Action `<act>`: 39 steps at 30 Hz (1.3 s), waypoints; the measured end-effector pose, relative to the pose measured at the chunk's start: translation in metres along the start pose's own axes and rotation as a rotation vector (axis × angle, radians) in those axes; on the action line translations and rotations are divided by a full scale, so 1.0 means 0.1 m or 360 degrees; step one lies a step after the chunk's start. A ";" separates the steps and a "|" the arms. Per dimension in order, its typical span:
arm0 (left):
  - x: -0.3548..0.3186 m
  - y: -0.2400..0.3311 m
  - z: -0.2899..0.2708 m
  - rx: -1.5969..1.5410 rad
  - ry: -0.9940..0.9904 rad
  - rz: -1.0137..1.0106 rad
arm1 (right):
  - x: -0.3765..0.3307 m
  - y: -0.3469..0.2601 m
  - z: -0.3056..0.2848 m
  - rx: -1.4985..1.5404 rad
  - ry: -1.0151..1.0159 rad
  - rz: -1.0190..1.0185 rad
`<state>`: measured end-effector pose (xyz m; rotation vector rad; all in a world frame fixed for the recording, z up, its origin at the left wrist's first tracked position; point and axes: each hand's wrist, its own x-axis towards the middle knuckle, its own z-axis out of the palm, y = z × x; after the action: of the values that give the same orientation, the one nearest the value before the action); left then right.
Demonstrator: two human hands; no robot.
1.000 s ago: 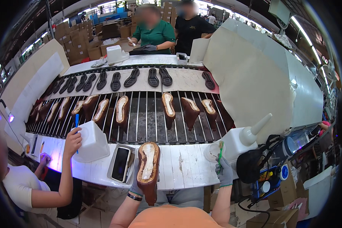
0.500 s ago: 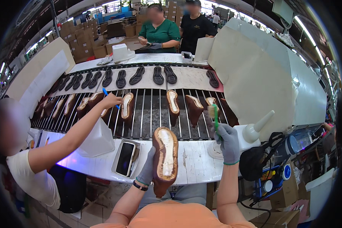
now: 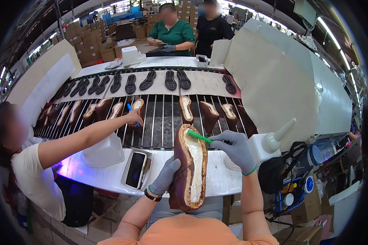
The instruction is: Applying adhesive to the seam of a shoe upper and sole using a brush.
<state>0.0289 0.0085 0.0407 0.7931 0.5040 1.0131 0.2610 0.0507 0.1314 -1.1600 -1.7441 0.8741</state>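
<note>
Both hands raised, brush (image 3: 200, 136) now touching shoe (image 3: 190, 165)

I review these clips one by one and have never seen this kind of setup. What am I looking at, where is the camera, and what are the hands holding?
The picture comes from a fisheye camera on a person's head, looking down, so straight edges bend. There is no machine arm, only two gloved hands. The left hand grips a brown shoe upper, its pale underside turned up. The right hand holds a green brush at the shoe's far end. Beyond them runs a conveyor of rods carrying more brown shoes, with black soles on the belt behind. A phone lies on the white ledge. A co-worker's arm reaches in from the left.
</note>
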 end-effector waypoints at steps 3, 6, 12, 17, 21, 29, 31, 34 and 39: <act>0.00 0.02 0.04 0.0070 -0.0021 -0.0014 | 0.04 0.00 0.01 -0.0064 0.0098 -0.0022; -0.01 0.06 0.04 0.0064 -0.0031 -0.0042 | 0.01 -0.01 -0.02 0.0003 0.0014 -0.0022; -0.01 0.07 -0.02 -0.0062 0.0138 -0.0034 | -0.01 0.03 -0.10 -0.0053 -0.0190 0.0014; 0.00 0.07 -0.04 -0.0058 0.0079 -0.0103 | 0.24 -0.06 -0.02 0.0076 0.0065 -0.0048; -0.03 0.07 0.07 0.0009 0.0114 -0.0035 | 0.15 0.18 0.01 0.0053 0.0042 -0.0040; -0.09 0.15 0.01 0.0019 0.0103 -0.0090 | 0.12 0.04 0.00 0.0117 -0.0050 0.0068; -0.08 0.18 0.07 0.0046 0.0031 -0.0082 | 0.16 0.04 0.01 0.0194 0.0036 0.0077; -0.07 0.20 0.10 0.0078 -0.0020 -0.0063 | 0.21 0.06 0.01 0.0022 0.0081 0.0043; -0.11 0.23 0.02 0.0094 0.0034 -0.0058 | 0.18 0.13 0.05 0.0118 -0.0010 0.0072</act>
<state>0.0123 0.0045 0.0598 0.8234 0.5667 0.9772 0.2570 0.0717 0.1225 -1.1528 -1.6819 0.9626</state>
